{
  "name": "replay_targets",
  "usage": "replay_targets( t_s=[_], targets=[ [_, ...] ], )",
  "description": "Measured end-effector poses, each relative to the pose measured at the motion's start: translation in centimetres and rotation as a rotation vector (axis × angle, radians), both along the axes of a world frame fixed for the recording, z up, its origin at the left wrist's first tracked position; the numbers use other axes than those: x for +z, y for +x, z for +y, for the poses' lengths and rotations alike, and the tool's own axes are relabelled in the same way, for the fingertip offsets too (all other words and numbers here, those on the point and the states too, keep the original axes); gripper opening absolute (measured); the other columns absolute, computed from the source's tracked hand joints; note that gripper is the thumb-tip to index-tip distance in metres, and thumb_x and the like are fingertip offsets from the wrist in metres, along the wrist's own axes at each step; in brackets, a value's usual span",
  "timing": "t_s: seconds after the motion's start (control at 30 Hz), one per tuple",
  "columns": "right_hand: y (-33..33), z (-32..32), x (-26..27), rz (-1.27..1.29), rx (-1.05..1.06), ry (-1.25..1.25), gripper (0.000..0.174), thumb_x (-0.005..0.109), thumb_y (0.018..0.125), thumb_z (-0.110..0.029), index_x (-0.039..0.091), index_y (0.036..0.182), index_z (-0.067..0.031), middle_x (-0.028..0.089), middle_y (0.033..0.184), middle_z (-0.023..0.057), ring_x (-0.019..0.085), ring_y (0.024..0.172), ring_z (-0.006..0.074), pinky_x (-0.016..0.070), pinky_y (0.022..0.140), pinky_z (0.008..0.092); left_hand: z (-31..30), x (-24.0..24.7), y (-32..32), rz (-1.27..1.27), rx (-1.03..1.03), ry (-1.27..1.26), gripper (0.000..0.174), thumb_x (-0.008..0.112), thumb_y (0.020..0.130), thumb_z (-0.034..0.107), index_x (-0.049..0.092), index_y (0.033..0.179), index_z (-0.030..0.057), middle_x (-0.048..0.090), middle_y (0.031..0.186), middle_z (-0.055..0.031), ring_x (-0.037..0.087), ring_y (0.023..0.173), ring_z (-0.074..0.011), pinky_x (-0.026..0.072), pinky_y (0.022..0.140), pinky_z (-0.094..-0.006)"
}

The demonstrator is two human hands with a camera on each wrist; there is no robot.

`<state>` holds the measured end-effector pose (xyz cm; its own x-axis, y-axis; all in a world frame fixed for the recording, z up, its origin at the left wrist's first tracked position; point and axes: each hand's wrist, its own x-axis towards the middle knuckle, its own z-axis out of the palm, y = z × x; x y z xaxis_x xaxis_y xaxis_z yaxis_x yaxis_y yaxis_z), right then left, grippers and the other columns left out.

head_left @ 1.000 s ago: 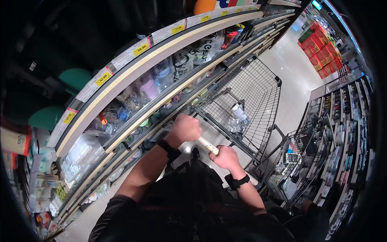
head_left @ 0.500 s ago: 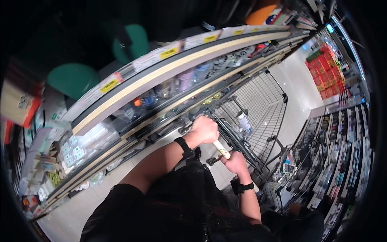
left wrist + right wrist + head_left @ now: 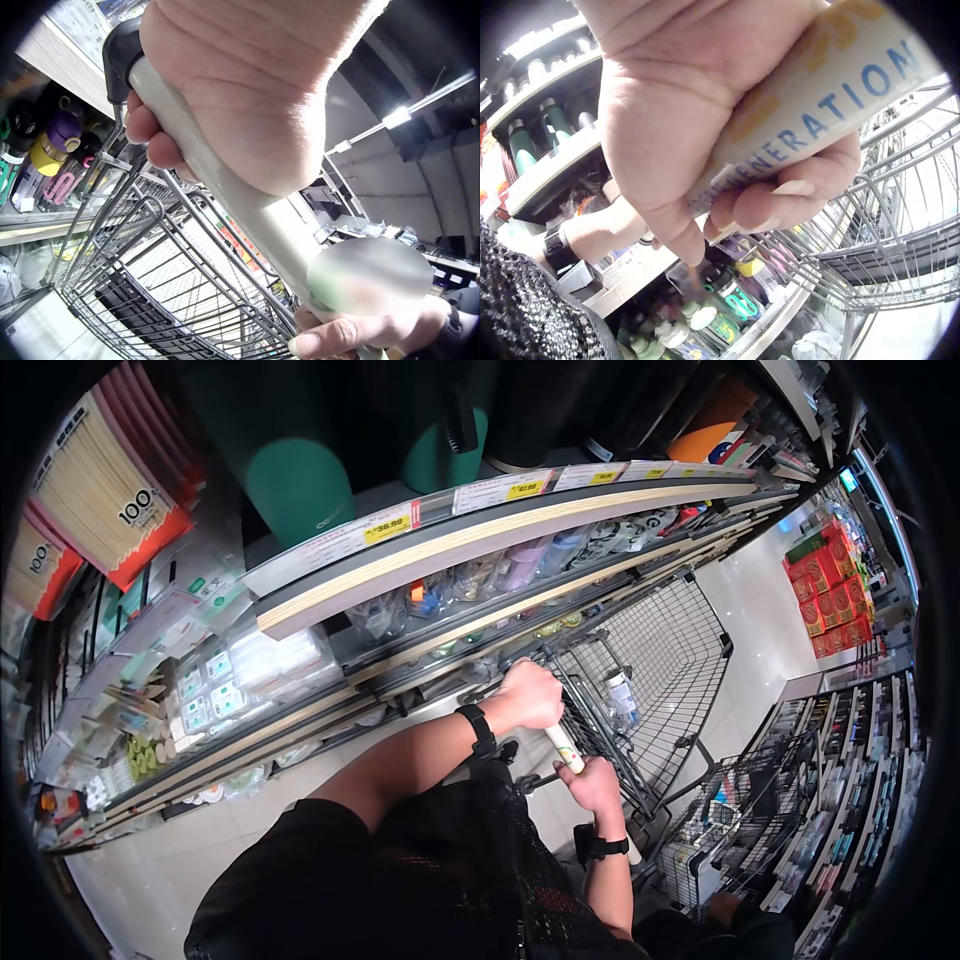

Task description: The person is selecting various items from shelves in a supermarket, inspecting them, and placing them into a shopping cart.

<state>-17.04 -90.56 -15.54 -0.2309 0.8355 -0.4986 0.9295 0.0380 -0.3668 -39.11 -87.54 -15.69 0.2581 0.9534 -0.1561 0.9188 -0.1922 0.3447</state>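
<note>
Both hands hold the pale handle bar (image 3: 567,749) of a wire shopping cart (image 3: 655,650). The left hand (image 3: 532,694) grips the end nearer the shelf; its fingers curl round the bar (image 3: 225,180) in the left wrist view. A short way along, the right hand (image 3: 596,786) wraps the same bar, and blue lettering shows on the bar (image 3: 810,124) beside its palm. A bottle-like item with a white label (image 3: 620,690) lies in the cart.
Shelving with price tags (image 3: 390,528) runs close along the left, holding green containers (image 3: 300,490) and packets. A second cart (image 3: 735,810) stands at the right beside another shelf (image 3: 850,790). Red boxes (image 3: 830,595) are stacked ahead, past the tiled floor (image 3: 745,630).
The head view has shifted, with the left shelf swinging closer to level and more green containers and packets in sight. Both hands keep their hold on the bar and appear further right.
</note>
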Motion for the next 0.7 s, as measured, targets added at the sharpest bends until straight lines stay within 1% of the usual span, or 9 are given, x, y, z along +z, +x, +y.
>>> replay_targets(
  t_s=[0.1, 0.17, 0.2, 0.23, 0.3, 0.33, 0.47, 0.57, 0.7],
  targets=[
    [-0.3, -0.7, -0.2, 0.022, -0.017, 0.015, 0.050, 0.078, 0.077, -0.045, 0.071, 0.079, 0.0049, 0.065, 0.064, 0.0212, 0.066, 0.061, 0.0332, 0.0519, 0.063, 0.0419, -0.6, -0.4, -0.4, 0.000, -0.010, 0.007, 0.034, 0.055, 0.079, 0.032, 0.073, 0.067, 0.0059, 0.070, 0.069, -0.0151, 0.071, 0.070, -0.0320, 0.0524, 0.070, -0.0445],
    [-0.4, -1.0, 0.1, 0.079, -0.014, 0.000, 0.051, 0.079, 0.077, -0.045, 0.070, 0.078, 0.0049, 0.064, 0.061, 0.0188, 0.065, 0.057, 0.0297, 0.0506, 0.060, 0.0408, -1.0, -0.8, -0.6, -0.002, -0.007, 0.062, 0.033, 0.055, 0.078, 0.031, 0.072, 0.065, 0.0060, 0.070, 0.067, -0.0156, 0.070, 0.068, -0.0326, 0.0523, 0.069, -0.0449],
    [-0.4, -1.1, 0.0, 0.081, -0.021, -0.023, 0.051, 0.079, 0.078, -0.044, 0.069, 0.076, 0.0050, 0.062, 0.059, 0.0160, 0.061, 0.054, 0.0252, 0.0488, 0.058, 0.0396, -1.0, -1.0, -0.5, 0.008, 0.014, 0.065, 0.033, 0.055, 0.077, 0.031, 0.072, 0.064, 0.0060, 0.069, 0.066, -0.0159, 0.070, 0.066, -0.0328, 0.0521, 0.068, -0.0448],
    [-0.5, -1.3, 0.1, 0.079, -0.023, -0.030, 0.051, 0.079, 0.078, -0.044, 0.069, 0.076, 0.0050, 0.062, 0.059, 0.0160, 0.061, 0.054, 0.0252, 0.0488, 0.058, 0.0396, -1.3, -1.2, -0.5, 0.006, 0.012, 0.059, 0.033, 0.055, 0.077, 0.031, 0.072, 0.064, 0.0060, 0.069, 0.066, -0.0159, 0.070, 0.066, -0.0328, 0.0521, 0.068, -0.0448],
    [-0.9, -1.4, 0.7, 0.063, -0.033, -0.067, 0.049, 0.077, 0.078, -0.046, 0.073, 0.082, 0.0028, 0.067, 0.067, 0.0212, 0.068, 0.065, 0.0350, 0.0527, 0.066, 0.0419, -1.4, -1.2, -0.8, -0.007, 0.011, 0.089, 0.033, 0.055, 0.077, 0.031, 0.072, 0.064, 0.0060, 0.069, 0.066, -0.0158, 0.070, 0.065, -0.0329, 0.0520, 0.067, -0.0449],
    [-1.0, -1.4, 0.8, 0.050, -0.022, -0.060, 0.049, 0.077, 0.078, -0.045, 0.073, 0.082, 0.0035, 0.066, 0.066, 0.0205, 0.068, 0.065, 0.0335, 0.0526, 0.066, 0.0412, -1.5, -1.1, -0.8, -0.008, 0.009, 0.088, 0.033, 0.055, 0.077, 0.031, 0.072, 0.064, 0.0063, 0.069, 0.066, -0.0155, 0.070, 0.066, -0.0329, 0.0516, 0.067, -0.0445],
    [-0.9, -1.6, 0.6, 0.071, -0.014, -0.082, 0.050, 0.077, 0.079, -0.045, 0.073, 0.083, 0.0039, 0.067, 0.067, 0.0200, 0.068, 0.065, 0.0322, 0.0525, 0.066, 0.0406, -1.9, -0.9, -1.0, -0.007, 0.019, 0.086, 0.032, 0.055, 0.077, 0.030, 0.072, 0.064, 0.0064, 0.069, 0.066, -0.0154, 0.070, 0.067, -0.0330, 0.0514, 0.068, -0.0444],
    [-1.4, -1.8, 1.1, 0.061, -0.029, -0.088, 0.050, 0.076, 0.080, -0.046, 0.073, 0.083, 0.0040, 0.067, 0.067, 0.0199, 0.068, 0.065, 0.0322, 0.0525, 0.066, 0.0403, -2.0, -0.7, -1.0, 0.009, 0.027, 0.048, 0.032, 0.054, 0.078, 0.030, 0.072, 0.064, 0.0065, 0.069, 0.067, -0.0155, 0.070, 0.068, -0.0329, 0.0513, 0.070, -0.0443],
    [-1.2, -1.8, 0.8, 0.065, 0.001, -0.090, 0.050, 0.076, 0.080, -0.045, 0.073, 0.087, 0.0037, 0.067, 0.066, 0.0196, 0.069, 0.065, 0.0313, 0.0525, 0.065, 0.0399, -2.3, -0.9, -0.8, -0.006, 0.058, 0.035, 0.032, 0.055, 0.077, 0.030, 0.072, 0.064, 0.0059, 0.069, 0.067, -0.0156, 0.070, 0.069, -0.0334, 0.0517, 0.072, -0.0443]
  ],
)
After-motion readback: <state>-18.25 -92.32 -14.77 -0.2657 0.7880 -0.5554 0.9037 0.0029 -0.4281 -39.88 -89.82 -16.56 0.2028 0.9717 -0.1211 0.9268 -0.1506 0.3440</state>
